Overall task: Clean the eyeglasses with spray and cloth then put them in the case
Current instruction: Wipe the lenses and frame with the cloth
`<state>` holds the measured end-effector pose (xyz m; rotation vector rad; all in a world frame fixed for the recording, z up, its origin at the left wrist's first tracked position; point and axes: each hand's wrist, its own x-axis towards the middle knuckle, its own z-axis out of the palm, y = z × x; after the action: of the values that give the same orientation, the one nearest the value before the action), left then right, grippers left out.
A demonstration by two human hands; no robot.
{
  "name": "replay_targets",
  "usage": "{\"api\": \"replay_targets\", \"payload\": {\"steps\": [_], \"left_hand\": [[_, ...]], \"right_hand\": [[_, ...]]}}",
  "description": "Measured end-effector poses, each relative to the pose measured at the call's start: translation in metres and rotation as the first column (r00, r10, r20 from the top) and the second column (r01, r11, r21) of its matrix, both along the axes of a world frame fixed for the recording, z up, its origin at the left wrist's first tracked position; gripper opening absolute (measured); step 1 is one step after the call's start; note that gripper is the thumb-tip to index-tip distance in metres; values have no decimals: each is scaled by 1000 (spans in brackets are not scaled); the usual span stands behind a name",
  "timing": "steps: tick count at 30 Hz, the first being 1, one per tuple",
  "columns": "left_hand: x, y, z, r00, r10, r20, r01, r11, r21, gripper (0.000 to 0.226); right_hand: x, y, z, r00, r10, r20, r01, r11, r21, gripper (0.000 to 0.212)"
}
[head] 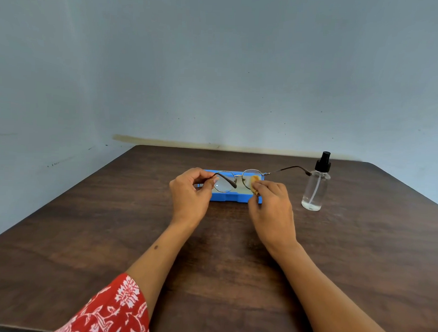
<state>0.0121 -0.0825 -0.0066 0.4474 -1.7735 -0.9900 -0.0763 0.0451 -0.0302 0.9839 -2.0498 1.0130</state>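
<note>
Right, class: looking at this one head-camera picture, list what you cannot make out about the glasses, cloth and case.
- Cloth: mostly hidden in the right hand; size and shape unclear.
- Case: hands and glasses cover it; inside unseen, open or shut unclear.
- Left lens edge: behind left hand fingers.
- Lens cleanliness: too small to judge.
- Bottle liquid level: hard to read through clear plastic.

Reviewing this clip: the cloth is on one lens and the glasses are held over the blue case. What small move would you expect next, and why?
Probably a small rubbing stroke of the cloth across that lens. The right hand pinches the cloth against the right-side lens while the left hand steadies the glasses at the other lens. The arms are unfolded, so casing them in the blue case looks premature. The spray bottle stands untouched at right.
</note>
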Motion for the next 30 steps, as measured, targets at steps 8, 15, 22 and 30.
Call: {"api": "replay_targets", "payload": {"steps": [8, 15, 22, 30], "left_hand": [[0, 4, -2, 999, -39, 12, 39, 999, 10, 14], [1, 0, 1, 1000, -9, -10, 9, 998, 54, 10], [1, 1, 0, 1000, -13, 17, 13, 999, 43, 9], [5, -4, 5, 998, 70, 5, -71, 996, 62, 9]], "right_hand": [[1, -1, -1, 999, -2, -49, 2, 1000, 15, 29], [-3, 3, -1, 999, 2, -54, -2, 1000, -9, 28], [-2, 2, -5, 999, 17, -40, -17, 1000, -4, 32], [1, 4, -4, 995, 96, 9, -95, 995, -34, 23]]}}
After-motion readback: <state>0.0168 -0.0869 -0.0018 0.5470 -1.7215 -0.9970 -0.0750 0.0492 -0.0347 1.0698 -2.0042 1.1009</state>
